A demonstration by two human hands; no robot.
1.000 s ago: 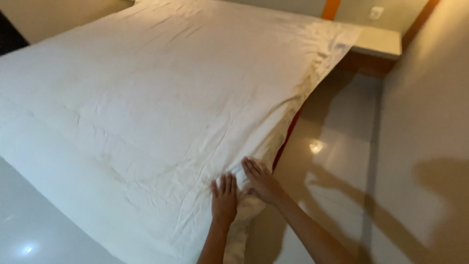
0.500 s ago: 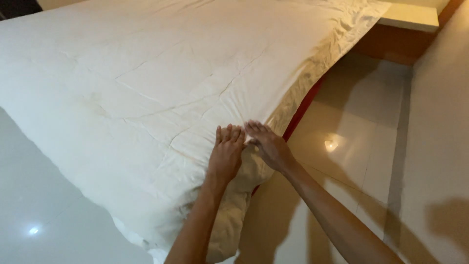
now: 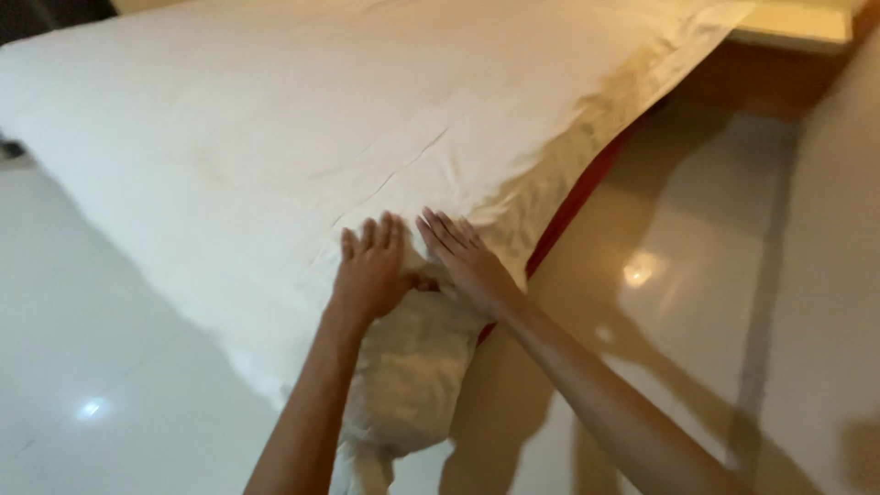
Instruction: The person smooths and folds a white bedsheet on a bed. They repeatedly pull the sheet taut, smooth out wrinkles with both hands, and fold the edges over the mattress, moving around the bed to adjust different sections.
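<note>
While both hands lie side by side at the near corner of the bed, nothing boxed, labelled or signed shows anywhere about them — only cloth, floor and wall. A white sheet (image 3: 302,137) covers the bed from the far left down to that corner, creased in a few thin lines just beyond the fingers, and its right edge runs as a duller, beige band toward the far right. Below this band a red strip (image 3: 587,188) of the bed's side shows. At the corner the sheet hangs down in a crumpled bunch (image 3: 408,376) under the wrists.

The left hand (image 3: 371,270) rests palm down on the sheet, fingers straight and close together, pointing far; it is flat and released, gripping nothing. Its forearm rises from the bottom edge, a little left of centre. The right hand (image 3: 467,261) lies just beside it, also palm down and flat, fingers slightly spread and angled to the far left, over the sheet's edge at the corner. It clasps nothing either; the thumbs of the two hands nearly meet above the bunch. The right forearm stretches off to the near right.

To the right lies a glossy tan floor (image 3: 697,302) with a bright glint — shadows of the arms fall across it. A pale ledge (image 3: 797,23) sits at the far right.
</note>
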